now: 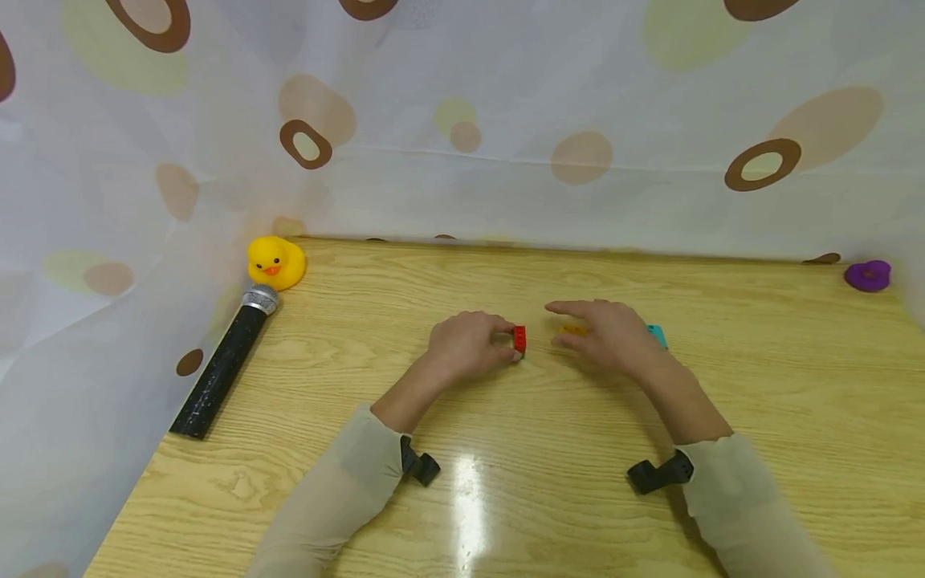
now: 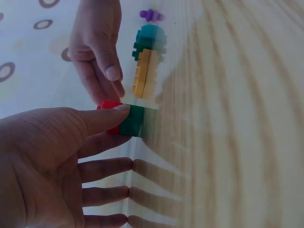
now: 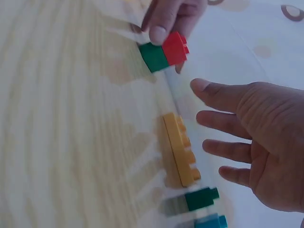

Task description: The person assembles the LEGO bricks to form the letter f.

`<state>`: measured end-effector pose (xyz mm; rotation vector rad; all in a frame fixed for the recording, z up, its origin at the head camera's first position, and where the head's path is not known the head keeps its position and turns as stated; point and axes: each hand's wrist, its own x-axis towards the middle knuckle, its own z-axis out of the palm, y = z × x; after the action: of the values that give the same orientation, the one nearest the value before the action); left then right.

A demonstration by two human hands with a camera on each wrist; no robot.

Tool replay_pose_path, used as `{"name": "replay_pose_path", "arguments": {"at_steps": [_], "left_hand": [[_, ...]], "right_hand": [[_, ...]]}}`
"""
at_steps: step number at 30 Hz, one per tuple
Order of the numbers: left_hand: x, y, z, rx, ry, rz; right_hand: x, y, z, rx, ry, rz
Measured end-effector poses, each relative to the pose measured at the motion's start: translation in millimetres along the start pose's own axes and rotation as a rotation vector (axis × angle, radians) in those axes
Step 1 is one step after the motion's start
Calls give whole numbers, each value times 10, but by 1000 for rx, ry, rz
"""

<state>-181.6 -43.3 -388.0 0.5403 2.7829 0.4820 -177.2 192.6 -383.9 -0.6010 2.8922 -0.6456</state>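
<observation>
My left hand pinches a red toy brick stacked on a green brick between thumb and index finger. The other fingers of that hand stay stretched out in the left wrist view. Fingers spread and holding nothing, my right hand hovers over a long yellow brick on the table. Beyond the yellow brick's end, a second green brick and a blue brick show in the right wrist view. From the head camera, the right hand hides part of these bricks.
A yellow rubber duck and a black microphone lie at the left of the wooden table. A small purple duck sits at the far right. Patterned white sheeting walls the back and left.
</observation>
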Motion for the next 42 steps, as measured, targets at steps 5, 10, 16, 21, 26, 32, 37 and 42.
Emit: {"name": "replay_pose_path", "arguments": {"at_steps": [5,10,16,21,26,32,37,42], "left_hand": [[1,0,-1,-7,3,-6],[-1,-3,2,-15,4,-5],[-6,-12,10,-26,6,-3],[-3,-17,18,-28,11,1],[-1,-20,21,-22,8,0],[-7,-14,12,-28,-6,6],[-8,-20,4,-52,-23,8],[13,-26,-11,-65,-18,-8]], "right_hand": [[-42,134,-92,-59,-17,30],[-70,194,-144,-55,-45,55],[-84,231,-152,-48,-71,52],[-84,229,-145,-51,-100,70],[-75,223,-134,-53,-109,77],[-73,243,-123,-75,-107,47],[-67,245,-115,-80,-103,45],[-64,232,-125,-82,-89,47]]}}
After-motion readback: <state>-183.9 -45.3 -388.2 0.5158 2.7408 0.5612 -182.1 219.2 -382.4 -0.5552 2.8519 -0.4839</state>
